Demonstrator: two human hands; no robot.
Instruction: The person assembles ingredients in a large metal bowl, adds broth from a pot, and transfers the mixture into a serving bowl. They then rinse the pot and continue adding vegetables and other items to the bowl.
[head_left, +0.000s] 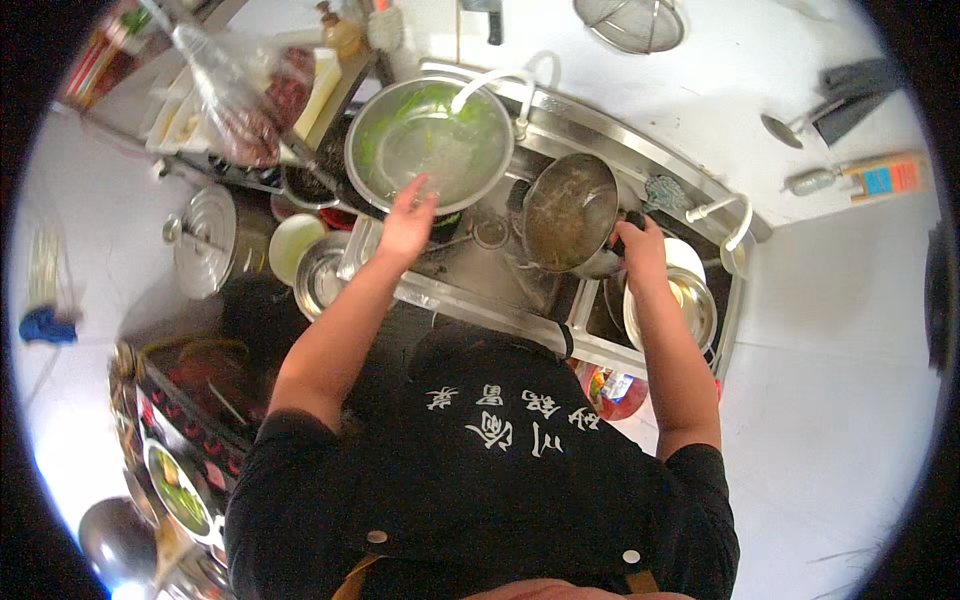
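My right hand (641, 247) grips the dark handle of a metal pan (576, 236), which is tilted over the steel sink (517, 281). Brownish liquid or residue coats the pan's inside. At the near rim of a large stainless steel basin (480, 176) is my left hand (409, 225), its fingers extended over the basin's inside. Whether they touch the rim is hard to tell. The basin holds cloudy water, with green residue on its wall. A white curved faucet (491, 75) reaches over it.
Stacked bowls (697, 300) stand in the sink's right section, by a second white faucet (739, 206). Left of the sink are a metal bowl (319, 277), a pale green container (296, 244) and a round lid (210, 240). A wire strainer (637, 30) hangs on the wall.
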